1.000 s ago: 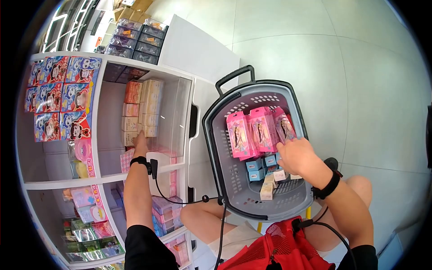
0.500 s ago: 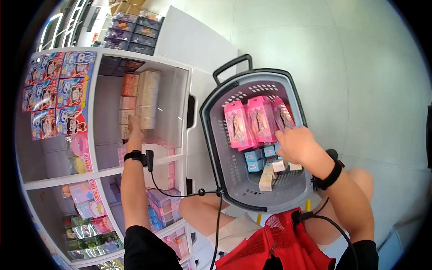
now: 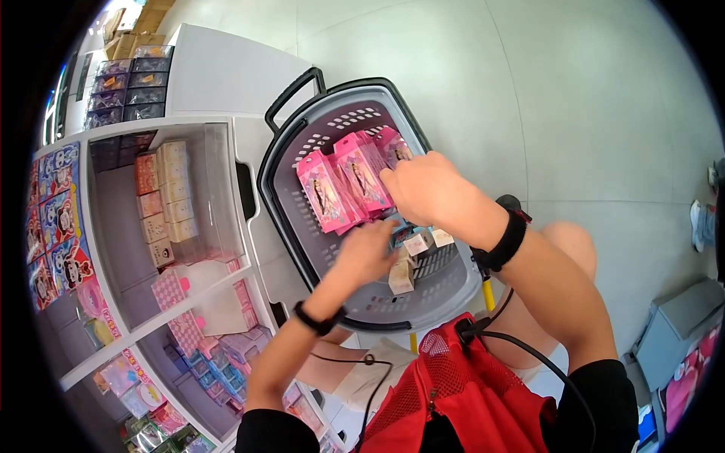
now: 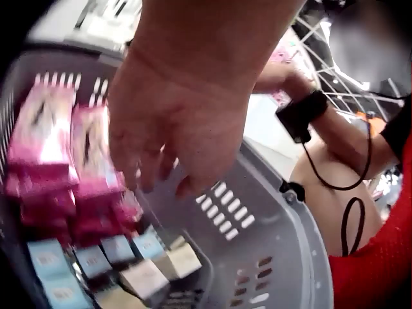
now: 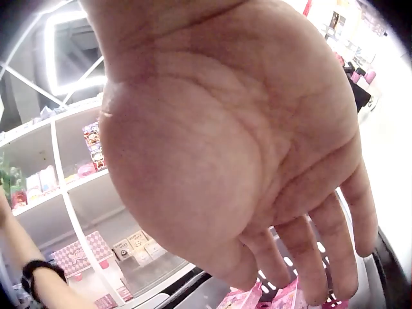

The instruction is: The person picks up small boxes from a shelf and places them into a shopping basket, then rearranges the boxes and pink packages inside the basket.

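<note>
In the head view, the left hand (image 3: 366,253) hangs over the grey basket (image 3: 451,306), beside the pink boxes (image 3: 323,195) and above small blue boxes. Its fingers bend loosely in the left wrist view, and nothing shows in that hand (image 4: 180,122). Over the basket's right side is the right hand (image 3: 427,189), close to the pink boxes. From the right wrist view, the right hand (image 5: 238,154) has an open palm and relaxed fingers, with pink packaging (image 5: 286,297) below. Small cream boxes (image 3: 401,277) lie in the basket near the blue boxes (image 4: 92,261).
A white shelf unit (image 3: 177,308) stands left of the basket, with stacked cream boxes (image 3: 175,189) and orange boxes (image 3: 146,174) in one compartment. Dark clear-fronted drawers (image 3: 145,97) stand behind it. A red mesh bag (image 3: 483,385) is at the person's lap, with cables around the arms.
The left hand has come out of the shelf compartment and across to the basket. The head view has turned, so the shelf and basket appear farther left. The right hand stays over the basket.
</note>
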Action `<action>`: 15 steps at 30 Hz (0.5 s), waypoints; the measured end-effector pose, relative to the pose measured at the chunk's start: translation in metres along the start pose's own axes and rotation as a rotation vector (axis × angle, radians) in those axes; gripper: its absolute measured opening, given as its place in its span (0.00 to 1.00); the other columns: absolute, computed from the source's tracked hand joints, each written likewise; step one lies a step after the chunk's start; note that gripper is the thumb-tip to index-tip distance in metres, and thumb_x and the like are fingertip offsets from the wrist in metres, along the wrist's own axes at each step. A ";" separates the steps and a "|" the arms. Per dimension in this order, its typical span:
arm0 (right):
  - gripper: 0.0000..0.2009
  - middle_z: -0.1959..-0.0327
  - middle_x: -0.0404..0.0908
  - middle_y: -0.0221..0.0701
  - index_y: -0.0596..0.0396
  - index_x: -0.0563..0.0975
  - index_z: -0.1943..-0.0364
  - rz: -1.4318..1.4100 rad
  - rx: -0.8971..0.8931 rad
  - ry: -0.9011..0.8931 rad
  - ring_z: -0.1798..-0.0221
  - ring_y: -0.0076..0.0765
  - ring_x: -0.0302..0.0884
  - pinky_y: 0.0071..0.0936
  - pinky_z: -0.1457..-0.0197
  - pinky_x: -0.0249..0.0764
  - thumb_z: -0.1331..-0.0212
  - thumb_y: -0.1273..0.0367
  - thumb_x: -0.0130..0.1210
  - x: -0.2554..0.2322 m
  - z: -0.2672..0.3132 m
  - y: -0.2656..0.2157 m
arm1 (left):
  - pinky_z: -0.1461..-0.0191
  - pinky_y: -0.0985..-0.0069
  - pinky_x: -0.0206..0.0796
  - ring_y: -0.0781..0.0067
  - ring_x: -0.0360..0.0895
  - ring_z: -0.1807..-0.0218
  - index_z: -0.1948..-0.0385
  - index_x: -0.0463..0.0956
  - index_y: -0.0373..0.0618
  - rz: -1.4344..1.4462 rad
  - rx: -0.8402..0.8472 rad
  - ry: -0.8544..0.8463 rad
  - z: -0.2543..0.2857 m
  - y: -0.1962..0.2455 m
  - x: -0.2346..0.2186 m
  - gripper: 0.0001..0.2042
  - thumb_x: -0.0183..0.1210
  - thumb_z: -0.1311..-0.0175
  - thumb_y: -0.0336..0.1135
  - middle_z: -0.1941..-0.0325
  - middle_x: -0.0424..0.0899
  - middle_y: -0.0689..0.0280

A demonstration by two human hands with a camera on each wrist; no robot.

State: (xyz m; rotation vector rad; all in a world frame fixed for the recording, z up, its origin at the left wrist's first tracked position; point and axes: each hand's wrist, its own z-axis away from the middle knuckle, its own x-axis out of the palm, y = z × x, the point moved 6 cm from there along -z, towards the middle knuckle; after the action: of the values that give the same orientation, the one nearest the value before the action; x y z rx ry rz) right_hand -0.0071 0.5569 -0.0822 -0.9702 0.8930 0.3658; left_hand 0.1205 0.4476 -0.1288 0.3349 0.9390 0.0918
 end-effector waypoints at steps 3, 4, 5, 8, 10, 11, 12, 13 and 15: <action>0.10 0.64 0.87 0.42 0.56 0.78 0.57 -0.012 0.016 -0.057 0.58 0.51 0.87 0.47 0.55 0.79 0.39 0.68 0.53 -0.003 0.005 -0.001 | 0.39 0.54 0.71 0.49 0.79 0.41 0.36 0.65 0.41 -0.244 -0.163 -0.357 -0.034 -0.007 0.097 0.37 0.70 0.44 0.50 0.42 0.82 0.55; 0.11 0.62 0.87 0.41 0.56 0.78 0.56 -0.022 0.025 -0.084 0.56 0.50 0.87 0.46 0.53 0.79 0.38 0.67 0.53 -0.003 0.008 0.001 | 0.39 0.54 0.71 0.49 0.79 0.41 0.36 0.65 0.41 -0.244 -0.153 -0.364 -0.040 -0.012 0.117 0.37 0.70 0.44 0.50 0.42 0.82 0.55; 0.11 0.62 0.87 0.41 0.56 0.78 0.56 -0.026 0.034 -0.087 0.56 0.50 0.87 0.46 0.53 0.79 0.38 0.67 0.53 -0.003 0.010 0.004 | 0.38 0.54 0.71 0.49 0.79 0.40 0.36 0.67 0.41 -0.230 -0.060 -0.280 -0.050 -0.021 0.145 0.37 0.70 0.44 0.50 0.42 0.82 0.55; 0.13 0.60 0.87 0.41 0.56 0.78 0.53 -0.037 0.043 -0.131 0.54 0.49 0.87 0.45 0.51 0.78 0.38 0.66 0.54 0.000 0.010 0.003 | 0.39 0.57 0.72 0.53 0.81 0.41 0.41 0.75 0.42 -0.204 0.038 -0.146 -0.064 -0.022 0.166 0.31 0.69 0.44 0.51 0.42 0.83 0.57; 0.13 0.59 0.87 0.40 0.55 0.78 0.52 -0.033 0.033 -0.081 0.56 0.49 0.87 0.44 0.52 0.79 0.39 0.66 0.55 -0.003 0.012 0.001 | 0.42 0.57 0.75 0.54 0.84 0.46 0.47 0.80 0.44 -0.310 -0.049 -0.293 -0.070 -0.028 0.177 0.26 0.68 0.45 0.49 0.45 0.86 0.58; 0.13 0.59 0.87 0.40 0.55 0.78 0.52 -0.037 0.044 -0.078 0.56 0.49 0.87 0.44 0.52 0.79 0.39 0.66 0.55 -0.003 0.012 0.002 | 0.42 0.57 0.75 0.54 0.84 0.46 0.47 0.80 0.44 -0.315 -0.039 -0.297 -0.071 -0.032 0.182 0.26 0.68 0.45 0.49 0.45 0.86 0.58; 0.13 0.59 0.87 0.40 0.55 0.78 0.52 -0.022 0.038 -0.091 0.55 0.49 0.87 0.44 0.52 0.79 0.38 0.65 0.55 -0.001 0.010 0.003 | 0.44 0.57 0.75 0.53 0.85 0.47 0.48 0.80 0.42 -0.234 0.029 -0.182 -0.072 -0.035 0.179 0.25 0.68 0.45 0.47 0.47 0.87 0.56; 0.13 0.59 0.87 0.40 0.54 0.79 0.51 -0.010 0.026 -0.106 0.55 0.49 0.87 0.43 0.52 0.79 0.38 0.65 0.55 -0.001 0.011 0.001 | 0.45 0.57 0.76 0.53 0.85 0.48 0.49 0.80 0.41 -0.194 0.058 -0.128 -0.069 -0.037 0.172 0.24 0.68 0.45 0.46 0.49 0.87 0.55; 0.13 0.59 0.87 0.41 0.54 0.79 0.52 -0.012 0.014 -0.114 0.55 0.49 0.87 0.44 0.52 0.79 0.38 0.65 0.55 -0.006 0.014 0.002 | 0.46 0.56 0.76 0.50 0.84 0.48 0.49 0.80 0.39 -0.059 0.025 -0.102 -0.064 -0.048 0.161 0.24 0.68 0.45 0.45 0.50 0.87 0.51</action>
State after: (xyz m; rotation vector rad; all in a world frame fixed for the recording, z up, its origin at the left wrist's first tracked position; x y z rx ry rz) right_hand -0.0049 0.5704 -0.0752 -0.9321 0.7855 0.4000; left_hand 0.1613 0.4532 -0.3037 0.3314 0.8488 0.0092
